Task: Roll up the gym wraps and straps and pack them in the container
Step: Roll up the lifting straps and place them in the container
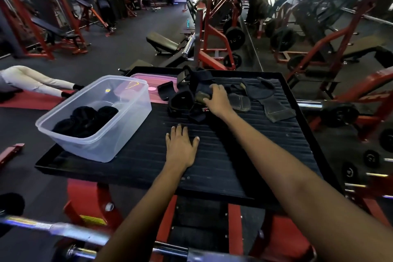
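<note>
Container (pixel 94 121) left, straps (pixel 212 95) behind.

A black ribbed counter (pixel 212 155) with a raised rim sits on a red frame (pixel 85 202). A chrome barbell (pixel 63 231) crosses the foreground below it. Red weight machines (pixel 214 34) loaded with black plates (pixel 235 37) line the dark gym floor (pixel 119 47), and a flat black bench (pixel 162 42) lies among them. At the left a person lies on a red mat (pixel 27 101). A blue bottle (pixel 188 23) stands on the floor farther back. Several people stand in the distance.
</note>
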`<state>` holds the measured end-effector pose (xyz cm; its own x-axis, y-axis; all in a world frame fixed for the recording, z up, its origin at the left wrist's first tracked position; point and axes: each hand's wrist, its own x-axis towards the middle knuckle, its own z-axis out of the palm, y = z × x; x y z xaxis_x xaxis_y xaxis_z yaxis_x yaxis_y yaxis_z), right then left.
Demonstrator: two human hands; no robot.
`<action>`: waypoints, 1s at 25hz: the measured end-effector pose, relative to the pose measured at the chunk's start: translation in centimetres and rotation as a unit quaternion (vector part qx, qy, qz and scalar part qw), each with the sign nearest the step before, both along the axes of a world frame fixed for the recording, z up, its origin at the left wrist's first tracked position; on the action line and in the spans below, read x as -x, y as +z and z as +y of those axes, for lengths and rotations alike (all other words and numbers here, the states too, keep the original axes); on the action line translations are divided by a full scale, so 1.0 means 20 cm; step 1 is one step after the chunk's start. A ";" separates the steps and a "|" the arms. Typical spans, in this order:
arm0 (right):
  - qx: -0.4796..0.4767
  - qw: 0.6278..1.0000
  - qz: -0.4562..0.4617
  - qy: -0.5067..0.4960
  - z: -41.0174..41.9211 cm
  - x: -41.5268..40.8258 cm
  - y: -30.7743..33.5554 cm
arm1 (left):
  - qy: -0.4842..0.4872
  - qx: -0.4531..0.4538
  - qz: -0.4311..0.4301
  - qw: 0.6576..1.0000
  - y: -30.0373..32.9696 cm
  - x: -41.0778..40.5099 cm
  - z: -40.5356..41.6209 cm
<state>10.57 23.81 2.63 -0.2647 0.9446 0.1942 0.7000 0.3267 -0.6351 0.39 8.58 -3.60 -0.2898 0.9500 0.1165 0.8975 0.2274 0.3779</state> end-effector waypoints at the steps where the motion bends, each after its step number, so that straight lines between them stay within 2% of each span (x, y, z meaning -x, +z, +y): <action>1: 0.017 0.997 -0.068 0.011 0.05 0.02 0.00 | 0.000 0.004 0.000 1.000 0.00 0.00 0.00; 2: 0.032 0.993 -0.110 0.023 0.10 0.03 -0.01 | -0.001 0.008 0.001 1.000 0.01 0.00 0.00; 3: 0.039 0.993 -0.107 0.031 0.12 0.04 -0.02 | -0.001 0.012 0.000 1.000 0.01 0.01 0.00; 5: 0.029 0.999 0.011 0.039 0.10 0.00 0.00 | -0.001 0.017 -0.001 1.000 0.01 0.00 0.00; 8: -0.016 0.976 0.217 0.009 -0.02 -0.12 0.08 | -0.001 0.020 0.003 1.000 0.01 0.00 0.00; 14: -0.111 0.930 0.337 -0.097 -0.31 -0.41 0.25 | -0.008 0.018 0.001 1.000 0.02 -0.01 -0.01; 16: -0.114 0.932 0.324 -0.116 -0.47 -0.50 0.23 | -0.012 0.021 0.001 1.000 0.02 0.00 0.00; 18: -0.105 0.956 0.243 -0.125 -0.64 -0.54 0.16 | -0.013 -0.004 -0.029 0.999 0.02 0.00 -0.01; 20: -0.104 0.979 0.136 -0.110 -0.84 -0.52 0.08 | -0.029 -0.083 -0.135 0.987 0.05 0.00 -0.03; 21: -0.105 0.987 0.096 -0.075 -0.93 -0.48 0.05 | -0.060 -0.136 -0.212 0.966 0.06 -0.01 -0.05; 23: -0.044 0.998 0.052 0.016 -1.02 -0.39 0.03 | -0.162 -0.209 -0.345 0.900 0.09 -0.02 -0.07; 24: 0.003 0.998 0.014 0.057 -1.01 -0.35 0.03 | -0.209 -0.206 -0.384 0.875 0.10 -0.03 -0.08; 25: 0.043 0.995 -0.027 0.090 -0.97 -0.33 0.04 | -0.243 -0.184 -0.400 0.864 0.11 -0.04 -0.09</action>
<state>17.11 4.43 3.49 -0.4398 0.8930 0.0959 0.6689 0.3969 -0.6285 1.11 6.78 -1.45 0.0055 0.9233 0.3840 0.2707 -0.3711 0.8883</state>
